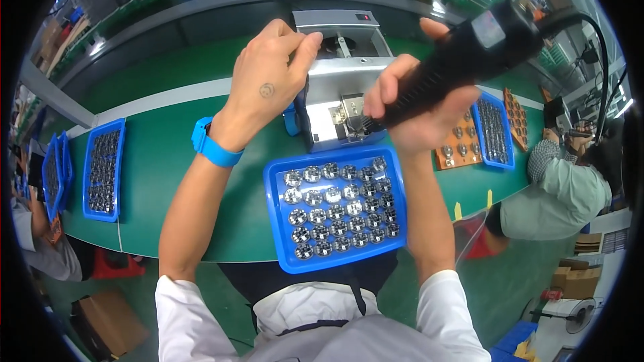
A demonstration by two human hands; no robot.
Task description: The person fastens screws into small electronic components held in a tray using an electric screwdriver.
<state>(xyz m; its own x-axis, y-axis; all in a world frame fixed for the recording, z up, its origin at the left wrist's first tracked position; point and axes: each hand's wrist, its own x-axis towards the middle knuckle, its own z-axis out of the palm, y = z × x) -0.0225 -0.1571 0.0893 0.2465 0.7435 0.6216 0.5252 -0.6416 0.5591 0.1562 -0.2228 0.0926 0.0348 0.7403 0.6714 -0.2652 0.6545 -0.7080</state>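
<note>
My right hand (429, 117) is wrapped round a black corded electric screwdriver (463, 53). Its lower end points down at the front of a grey metal screw feeder (342, 74), close by the small metal pick-up block; the tip itself is hard to make out. My left hand (268, 70), with a blue wristband at the wrist, is raised over the feeder's left side. Its fingers are curled and pressed together, and what they hold, if anything, is hidden. Between my forearms, a blue tray (274, 208) holds rows of small round metallic parts (335, 211).
Another filled blue tray (86, 191) lies on the green table (228, 214) to the left. At the right are an orange board (451, 155) of round parts and a blue tray (511, 154). A co-worker's sleeve (563, 174) is beyond. The screwdriver's cable (599, 40) arcs rightward.
</note>
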